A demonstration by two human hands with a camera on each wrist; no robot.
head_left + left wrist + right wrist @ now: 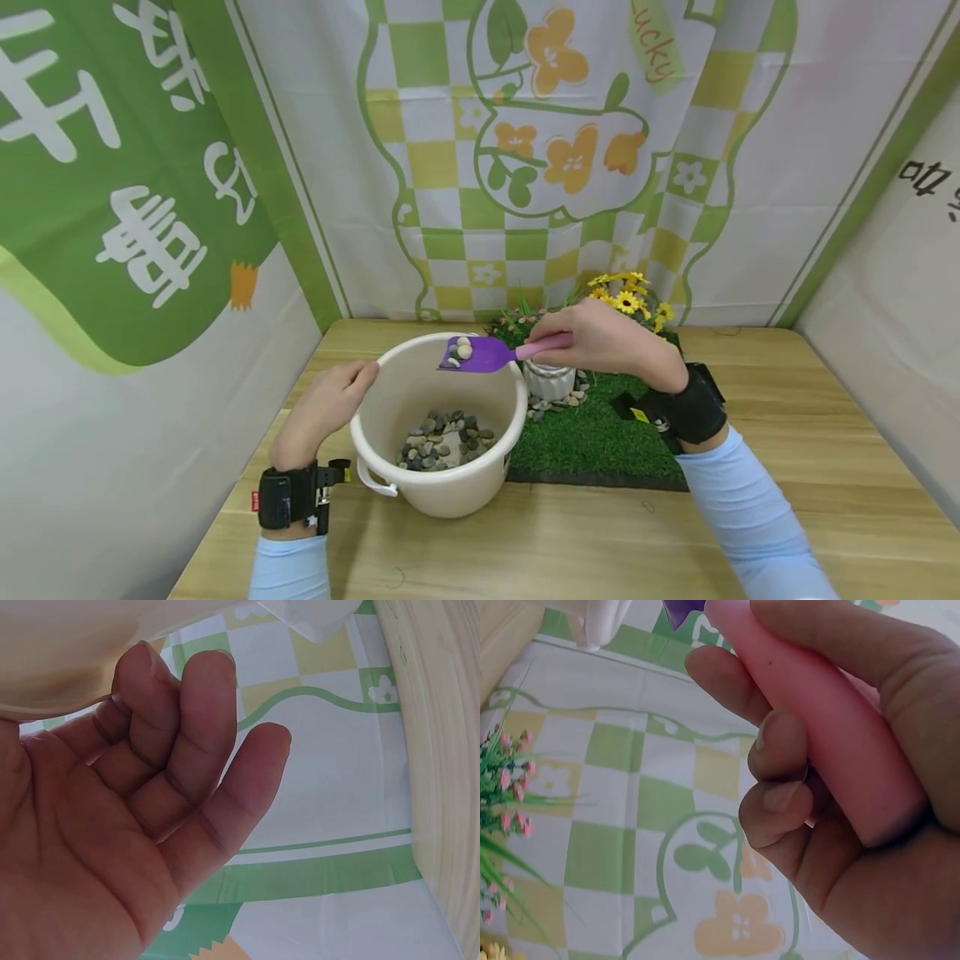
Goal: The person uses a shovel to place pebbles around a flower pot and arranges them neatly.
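A cream plastic bucket (465, 493) stands on the table with several grey and pale pebbles (448, 440) in its bottom. At its left rim, my left hand (327, 410) grips the edge; the left wrist view shows those fingers (206, 697) bent beside the bucket wall, thumb hidden. My right hand (600, 340) holds a toy shovel by its pink handle (832, 735), fingers curled round it. The shovel's purple blade (489, 355) is over the bucket's far right part, with a few pebbles (463, 350) near its tip.
Right of the bucket lies a mat of artificial grass (600, 454). On it are a white pot (551, 383) ringed by small stones, and yellow flowers (626, 300) behind my right hand. Printed cloth (315, 167) encloses the wooden table (570, 542) at the back and sides.
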